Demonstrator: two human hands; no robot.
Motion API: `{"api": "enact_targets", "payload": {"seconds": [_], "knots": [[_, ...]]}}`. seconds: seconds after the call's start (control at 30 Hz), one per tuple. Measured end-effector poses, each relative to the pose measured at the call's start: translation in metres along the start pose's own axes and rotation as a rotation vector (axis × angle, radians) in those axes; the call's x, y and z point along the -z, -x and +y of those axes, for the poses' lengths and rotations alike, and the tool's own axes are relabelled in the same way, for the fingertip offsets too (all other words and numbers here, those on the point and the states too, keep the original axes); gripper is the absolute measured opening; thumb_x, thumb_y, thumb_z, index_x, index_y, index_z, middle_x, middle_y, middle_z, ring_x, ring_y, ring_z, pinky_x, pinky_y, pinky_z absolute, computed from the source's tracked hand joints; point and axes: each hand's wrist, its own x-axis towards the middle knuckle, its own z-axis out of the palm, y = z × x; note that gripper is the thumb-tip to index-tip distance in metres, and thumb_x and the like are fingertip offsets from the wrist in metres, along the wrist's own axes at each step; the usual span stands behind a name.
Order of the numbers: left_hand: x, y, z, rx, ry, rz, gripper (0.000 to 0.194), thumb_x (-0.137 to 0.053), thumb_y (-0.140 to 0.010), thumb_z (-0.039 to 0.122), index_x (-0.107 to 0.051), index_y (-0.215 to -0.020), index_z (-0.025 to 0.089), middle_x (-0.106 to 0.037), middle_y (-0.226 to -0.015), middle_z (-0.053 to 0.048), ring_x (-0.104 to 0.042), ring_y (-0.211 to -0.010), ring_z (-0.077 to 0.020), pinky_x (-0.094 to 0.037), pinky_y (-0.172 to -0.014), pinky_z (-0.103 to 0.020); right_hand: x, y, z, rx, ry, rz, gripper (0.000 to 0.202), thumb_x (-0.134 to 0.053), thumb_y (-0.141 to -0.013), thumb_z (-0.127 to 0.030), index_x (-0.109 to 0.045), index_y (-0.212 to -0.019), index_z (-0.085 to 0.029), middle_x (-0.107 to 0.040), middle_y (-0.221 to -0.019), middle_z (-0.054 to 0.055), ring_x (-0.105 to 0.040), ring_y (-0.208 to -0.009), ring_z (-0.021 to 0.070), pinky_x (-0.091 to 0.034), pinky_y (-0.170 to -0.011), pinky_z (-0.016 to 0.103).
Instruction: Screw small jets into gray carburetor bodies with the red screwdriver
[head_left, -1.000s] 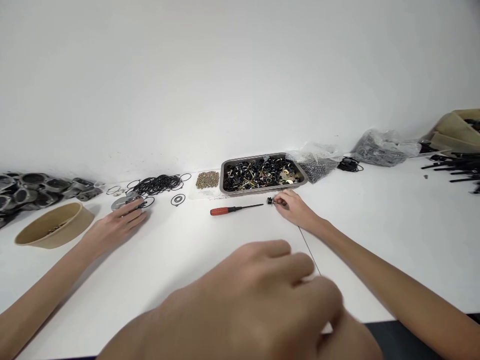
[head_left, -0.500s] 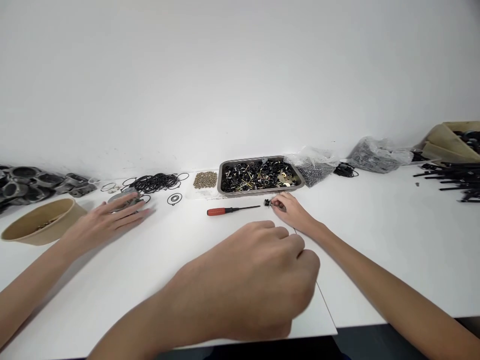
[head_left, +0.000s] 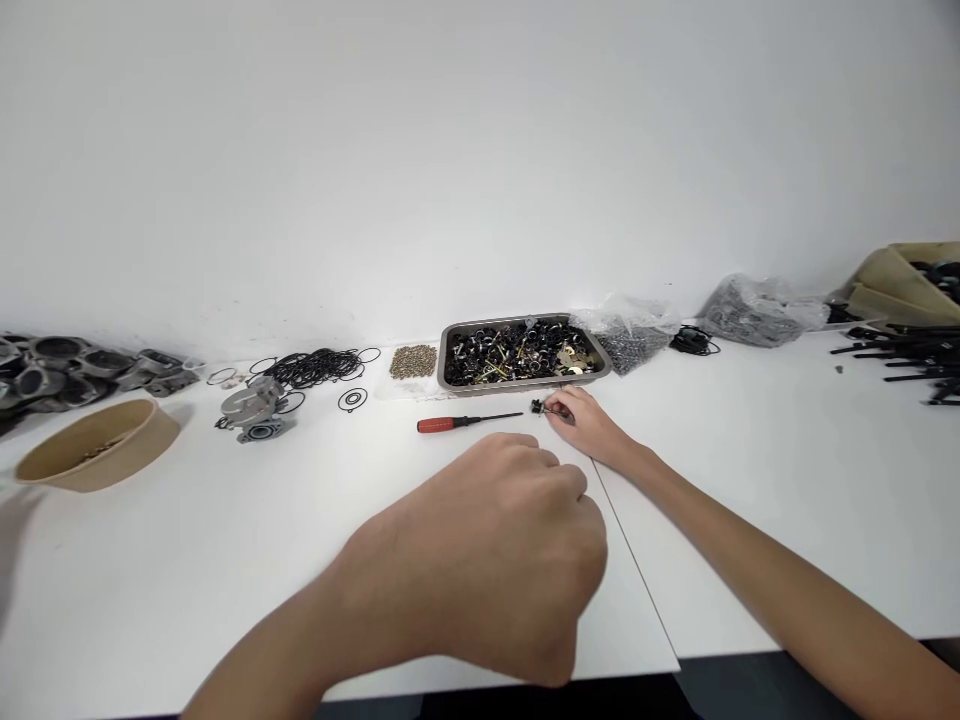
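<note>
Close to the camera my left hand [head_left: 480,560] is closed in a fist over the table, its back toward me; its palm and fingertips are hidden, so what it holds, if anything, cannot be made out. My right hand [head_left: 583,422] rests on the white table, fingers pinched round a small black and metal part [head_left: 537,406], whose kind is too small to tell. Left of that part lies a screwdriver [head_left: 442,423] with a red handle, its tip toward my right hand. Behind them stands a metal tray [head_left: 517,384] full of small mixed parts.
A grey metal housing [head_left: 255,405], black rubber rings [head_left: 315,368], brass-coloured small parts [head_left: 413,361] and a beige bowl [head_left: 154,430] lie left. More castings [head_left: 60,365] sit far left. Plastic bags [head_left: 757,310], black rods [head_left: 930,355] and a beige bin [head_left: 877,280] stand right.
Another person's hand at the left has withdrawn out of view, uncovering the grey metal housing. My left fist has shifted slightly left. My right hand stays in place.
</note>
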Motion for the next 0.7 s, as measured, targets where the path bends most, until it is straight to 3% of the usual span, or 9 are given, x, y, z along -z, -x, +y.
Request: {"api": "enact_targets", "payload": {"seconds": [0.23,0.4,0.5,0.57,0.63,0.7], "knots": [[0.002,0.003,-0.007,0.051,-0.009,0.081,0.021,-0.041,-0.062,0.007,-0.03,-0.047,0.015,-0.034,-0.05,-0.002,-0.012,-0.051,-0.0109,-0.022,-0.045,-0.03,0.0,-0.001,-0.002,-0.011,-0.025,0.006,0.012,-0.051,-0.087,-0.023,-0.062,-0.087,-0.021,-0.06,-0.089,0.006,-0.057,-0.087,0.0237,-0.048,-0.078,0.038],[0.014,0.011,-0.03,0.238,0.016,0.164,0.02,-0.038,-0.065,0.003,-0.028,-0.055,0.017,-0.035,-0.053,0.0,-0.021,-0.051,-0.0102,-0.022,-0.048,-0.028,-0.002,-0.003,-0.002,-0.009,-0.057,0.014,0.012,-0.051,-0.086,-0.026,-0.061,-0.085,-0.02,-0.062,-0.086,0.007,-0.058,-0.082,0.0238,-0.048,-0.073,0.038],[0.018,0.031,-0.062,0.529,0.056,0.229,0.019,-0.035,-0.07,0.005,-0.037,-0.055,0.016,-0.041,-0.052,0.001,-0.032,-0.051,-0.0096,-0.027,-0.05,-0.025,-0.004,-0.004,0.0,0.005,-0.06,0.005,0.014,-0.049,-0.087,-0.029,-0.061,-0.085,-0.02,-0.062,-0.085,0.008,-0.058,-0.08,0.0237,-0.047,-0.071,0.037],[0.017,0.053,-0.09,0.819,0.038,0.255,0.021,-0.035,-0.073,0.01,-0.049,-0.059,0.016,-0.052,-0.057,0.0,-0.043,-0.055,-0.0107,-0.033,-0.053,-0.024,-0.005,-0.004,0.002,0.008,-0.058,0.003,0.015,-0.048,-0.088,-0.029,-0.061,-0.085,-0.02,-0.062,-0.086,0.008,-0.058,-0.081,0.0239,-0.047,-0.07,0.037],[0.014,0.079,-0.121,1.205,-0.153,0.156,0.024,-0.036,-0.078,0.017,-0.059,-0.07,0.018,-0.061,-0.068,-0.002,-0.053,-0.061,-0.0137,-0.039,-0.059,-0.025,-0.006,-0.004,0.004,0.007,-0.055,0.002,0.016,-0.047,-0.088,-0.029,-0.06,-0.085,-0.02,-0.062,-0.086,0.008,-0.057,-0.081,0.0237,-0.046,-0.07,0.037],[0.01,0.107,-0.151,1.383,-0.3,0.125,0.029,-0.034,-0.08,0.018,-0.063,-0.08,0.016,-0.065,-0.081,-0.01,-0.061,-0.076,-0.0225,-0.042,-0.068,-0.032,-0.006,-0.004,0.004,0.007,-0.054,0.002,0.016,-0.047,-0.088,-0.029,-0.06,-0.084,-0.02,-0.062,-0.085,0.007,-0.057,-0.081,0.0235,-0.045,-0.071,0.036]]}}
